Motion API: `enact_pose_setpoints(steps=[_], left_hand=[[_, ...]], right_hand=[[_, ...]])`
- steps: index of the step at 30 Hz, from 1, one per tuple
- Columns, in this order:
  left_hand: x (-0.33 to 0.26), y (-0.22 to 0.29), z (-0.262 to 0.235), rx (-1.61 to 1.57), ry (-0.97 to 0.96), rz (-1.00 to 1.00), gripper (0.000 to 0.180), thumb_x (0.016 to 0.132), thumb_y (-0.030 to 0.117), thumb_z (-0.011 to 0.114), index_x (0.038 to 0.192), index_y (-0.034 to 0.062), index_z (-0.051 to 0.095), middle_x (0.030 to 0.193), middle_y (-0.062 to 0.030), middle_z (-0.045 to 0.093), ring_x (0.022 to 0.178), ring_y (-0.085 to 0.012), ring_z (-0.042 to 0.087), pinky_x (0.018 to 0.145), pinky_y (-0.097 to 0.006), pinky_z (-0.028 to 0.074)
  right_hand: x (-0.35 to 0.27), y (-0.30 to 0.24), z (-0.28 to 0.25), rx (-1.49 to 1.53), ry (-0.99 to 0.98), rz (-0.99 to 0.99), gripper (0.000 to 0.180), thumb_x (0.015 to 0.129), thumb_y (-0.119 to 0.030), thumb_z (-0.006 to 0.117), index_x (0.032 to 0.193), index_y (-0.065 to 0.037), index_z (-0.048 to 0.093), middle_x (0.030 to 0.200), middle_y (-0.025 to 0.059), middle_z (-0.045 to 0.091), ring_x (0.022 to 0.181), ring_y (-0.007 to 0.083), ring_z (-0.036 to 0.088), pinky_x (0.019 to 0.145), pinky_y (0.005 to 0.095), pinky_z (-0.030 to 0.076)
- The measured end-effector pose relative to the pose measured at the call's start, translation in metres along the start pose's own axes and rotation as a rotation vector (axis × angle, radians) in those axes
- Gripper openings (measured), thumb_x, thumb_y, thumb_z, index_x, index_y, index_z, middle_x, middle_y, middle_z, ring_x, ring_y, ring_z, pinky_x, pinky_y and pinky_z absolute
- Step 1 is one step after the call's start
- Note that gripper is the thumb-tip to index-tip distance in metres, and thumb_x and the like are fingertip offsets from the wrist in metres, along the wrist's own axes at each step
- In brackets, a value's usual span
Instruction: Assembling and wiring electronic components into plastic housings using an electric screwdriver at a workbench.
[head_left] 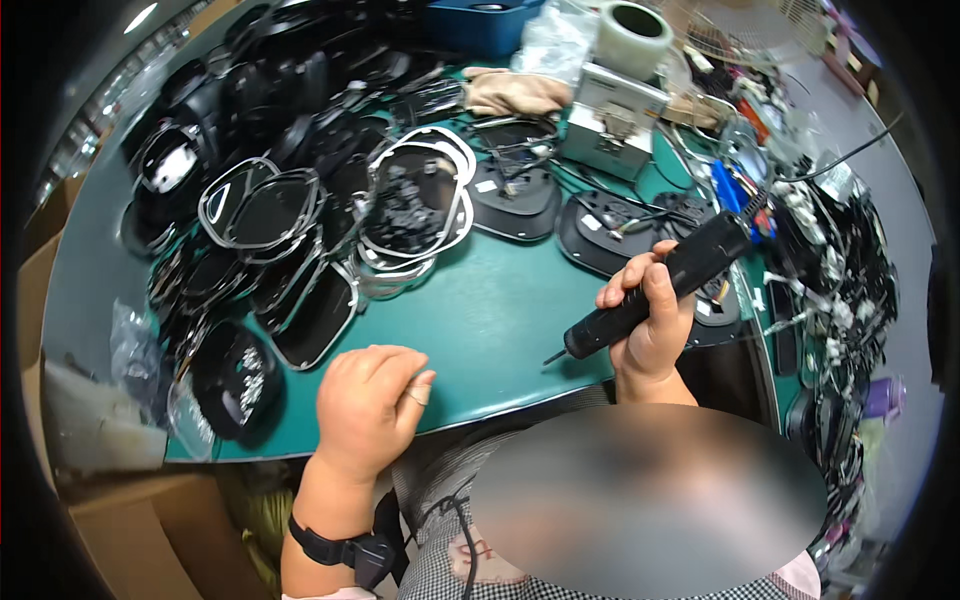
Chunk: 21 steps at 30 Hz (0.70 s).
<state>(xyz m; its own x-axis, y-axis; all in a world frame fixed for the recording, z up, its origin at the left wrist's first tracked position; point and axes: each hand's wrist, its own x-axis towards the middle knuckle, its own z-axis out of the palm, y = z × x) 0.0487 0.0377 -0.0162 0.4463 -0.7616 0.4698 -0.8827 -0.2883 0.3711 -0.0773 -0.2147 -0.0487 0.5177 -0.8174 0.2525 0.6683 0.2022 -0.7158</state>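
Note:
My right hand [655,325] grips a black electric screwdriver [660,285], tilted with its thin bit pointing down and left over the green table mat [480,335]. A cable runs from the tool's upper end. My left hand [370,405] is closed above the table's near edge, a ring on one finger. Its curled fingertips are turned away, so anything in them is hidden. Left of that hand sits a black bowl-like part [235,385] holding small silvery pieces. A clear-rimmed oval cover [415,205] beyond it holds many small black parts.
Black rounded housings [510,195] with wires lie along the back. Clear-rimmed black covers [265,215] pile up at left. A pale metal box [610,125] carries a tape roll [635,38]. Beside it lie a beige glove [515,92] and a blue bin [480,28]. Cable bundles [830,260] crowd the right.

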Motion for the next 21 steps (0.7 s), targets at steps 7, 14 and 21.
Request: enact_pose_setpoints(steps=[7,14,21], left_hand=[[0.071,0.022,0.056,-0.176,-0.108,-0.018,0.027,0.080,0.015,0.075,0.104,0.0044,0.068,0.098,-0.0139,0.068,0.090,-0.0347,0.065,0.081,-0.041,0.052],[0.153,0.053,0.125,-0.206,-0.194,-0.125,0.037,0.089,0.036,0.070,0.105,0.0030,0.072,0.104,-0.0160,0.069,0.099,-0.0352,0.066,0.086,-0.043,0.052],[0.214,0.086,0.174,0.229,-0.494,-0.346,0.074,0.075,0.071,0.070,0.101,0.0021,0.071,0.105,-0.0153,0.068,0.097,-0.0298,0.070,0.074,-0.041,0.057]], right_hand=[[0.003,-0.009,-0.035,0.018,0.038,-0.061,0.037,0.095,-0.018,0.065,0.123,-0.006,0.044,0.082,0.0105,0.058,0.062,0.0225,0.062,0.060,0.0381,0.056],[0.001,0.005,-0.057,-0.010,0.155,0.041,0.038,0.094,-0.020,0.065,0.119,-0.002,0.043,0.077,0.0115,0.059,0.061,0.0237,0.062,0.061,0.0355,0.053],[0.005,0.010,-0.069,-0.021,0.187,0.104,0.036,0.094,-0.022,0.065,0.118,-0.005,0.043,0.077,0.0126,0.061,0.063,0.0233,0.063,0.062,0.0341,0.053]])
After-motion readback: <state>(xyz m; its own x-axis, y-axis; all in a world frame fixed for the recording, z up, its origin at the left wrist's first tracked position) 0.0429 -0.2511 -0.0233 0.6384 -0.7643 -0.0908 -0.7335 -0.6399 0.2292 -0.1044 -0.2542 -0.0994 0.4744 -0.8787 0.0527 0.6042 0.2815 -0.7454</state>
